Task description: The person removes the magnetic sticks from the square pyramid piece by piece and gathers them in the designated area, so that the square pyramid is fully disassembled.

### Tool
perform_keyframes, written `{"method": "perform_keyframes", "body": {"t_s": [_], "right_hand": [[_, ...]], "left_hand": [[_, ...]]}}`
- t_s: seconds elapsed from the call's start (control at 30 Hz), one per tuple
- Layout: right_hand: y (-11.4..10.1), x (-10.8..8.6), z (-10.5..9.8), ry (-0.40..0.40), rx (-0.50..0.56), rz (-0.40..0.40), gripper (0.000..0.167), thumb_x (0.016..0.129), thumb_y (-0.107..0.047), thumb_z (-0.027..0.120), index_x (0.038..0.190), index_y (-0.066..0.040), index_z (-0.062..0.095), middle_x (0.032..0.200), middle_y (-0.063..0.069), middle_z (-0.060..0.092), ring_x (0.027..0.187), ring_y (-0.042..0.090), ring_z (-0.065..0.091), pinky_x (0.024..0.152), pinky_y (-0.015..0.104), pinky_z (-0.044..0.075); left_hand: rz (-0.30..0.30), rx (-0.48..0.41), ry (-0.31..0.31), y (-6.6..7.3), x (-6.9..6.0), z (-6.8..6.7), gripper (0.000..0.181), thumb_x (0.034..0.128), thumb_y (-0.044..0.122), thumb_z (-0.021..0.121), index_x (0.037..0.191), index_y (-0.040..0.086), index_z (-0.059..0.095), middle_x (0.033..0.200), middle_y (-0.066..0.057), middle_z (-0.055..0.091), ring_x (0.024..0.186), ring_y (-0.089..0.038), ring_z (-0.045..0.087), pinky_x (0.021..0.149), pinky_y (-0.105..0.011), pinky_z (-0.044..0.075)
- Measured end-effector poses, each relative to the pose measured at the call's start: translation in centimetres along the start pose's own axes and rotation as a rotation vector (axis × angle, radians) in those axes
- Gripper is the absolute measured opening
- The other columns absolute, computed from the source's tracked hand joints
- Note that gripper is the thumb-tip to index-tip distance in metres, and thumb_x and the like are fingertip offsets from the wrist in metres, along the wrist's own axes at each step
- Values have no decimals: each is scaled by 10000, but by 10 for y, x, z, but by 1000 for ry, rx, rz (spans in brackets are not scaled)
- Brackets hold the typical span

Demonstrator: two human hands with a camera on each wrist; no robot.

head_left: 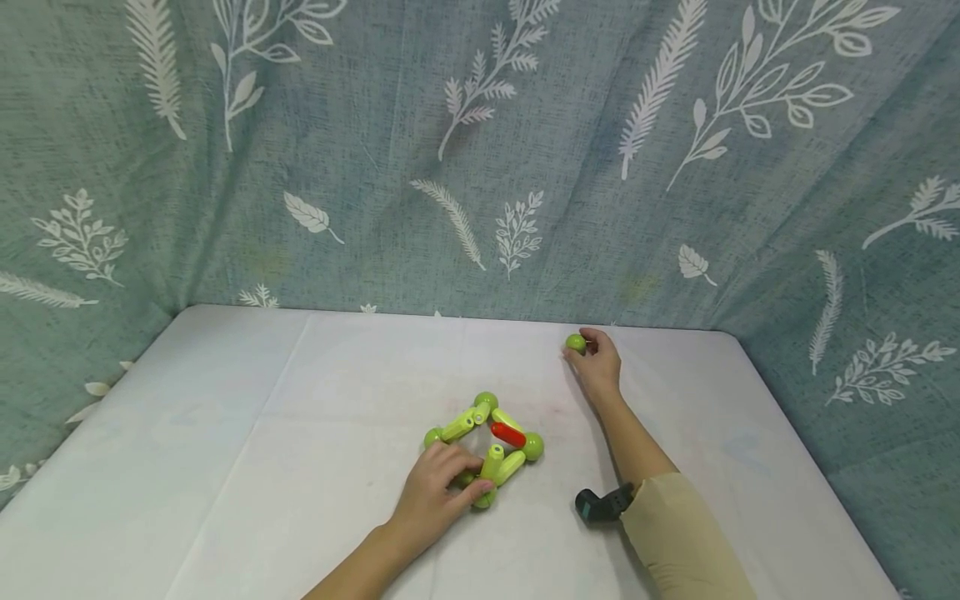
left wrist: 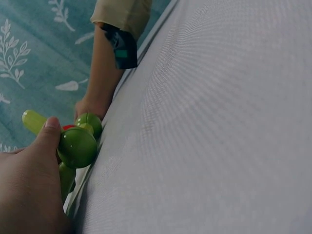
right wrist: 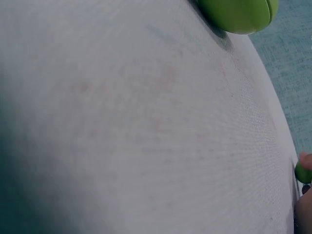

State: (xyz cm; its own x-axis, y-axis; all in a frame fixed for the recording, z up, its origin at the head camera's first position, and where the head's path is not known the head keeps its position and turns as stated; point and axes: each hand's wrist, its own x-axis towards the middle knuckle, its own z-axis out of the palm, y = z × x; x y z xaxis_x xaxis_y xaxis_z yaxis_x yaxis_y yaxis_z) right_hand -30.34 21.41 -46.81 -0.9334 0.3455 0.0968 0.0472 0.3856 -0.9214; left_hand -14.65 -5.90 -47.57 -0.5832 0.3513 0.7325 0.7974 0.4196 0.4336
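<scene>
A ring of green balls joined by yellow-green rods, with one red rod (head_left: 508,434), lies on the white cloth. My left hand (head_left: 435,492) grips its near corner, thumb by the closest green ball (head_left: 485,497) and an upward-pointing rod (head_left: 491,461). The left wrist view shows that thumb pressed against the green piece (left wrist: 78,147). Far to the right, near the table's back edge, my right hand (head_left: 597,367) pinches a single green ball (head_left: 576,342) between thumb and fingers. That ball (right wrist: 239,12) shows at the top of the right wrist view, its holding fingers out of frame.
A white cloth (head_left: 300,400) covers the table. Behind and at both sides hangs a blue-green curtain (head_left: 375,208) with white leaf prints. A black device (head_left: 602,505) is strapped at the right wrist, beside a beige sleeve (head_left: 678,533).
</scene>
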Motion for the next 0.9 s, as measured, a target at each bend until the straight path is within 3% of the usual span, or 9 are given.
{"method": "perform_keyframes", "body": {"t_s": [0.37,0.53,0.9], "right_hand": [[-2,0,-3,-71,-5,11,508,884,-58,608,1370,-63,460,1383,139,471,1310,292,403,1094,380,327],[-2,0,-1,-62,-16,18,561,875,-77,633,1398,-67,430,1413,135,446,1326,290,389,1096,372,326],[-1,2,0,-69,-41,10,517,897,-97,602,1389,-82,445,1411,127,450,1324,282,398,1084,363,346]], "left_hand": [[-2,5,4,-1,-1,1,241,728,265,779,911,152,669,856,88,626,772,-81,446,695,-172,363],[-7,5,2,-1,-1,1,240,727,261,778,908,148,669,855,86,625,777,-82,449,698,-175,364],[-24,2,-9,1,-1,0,242,727,256,780,911,147,668,864,89,626,784,-79,452,701,-178,371]]}}
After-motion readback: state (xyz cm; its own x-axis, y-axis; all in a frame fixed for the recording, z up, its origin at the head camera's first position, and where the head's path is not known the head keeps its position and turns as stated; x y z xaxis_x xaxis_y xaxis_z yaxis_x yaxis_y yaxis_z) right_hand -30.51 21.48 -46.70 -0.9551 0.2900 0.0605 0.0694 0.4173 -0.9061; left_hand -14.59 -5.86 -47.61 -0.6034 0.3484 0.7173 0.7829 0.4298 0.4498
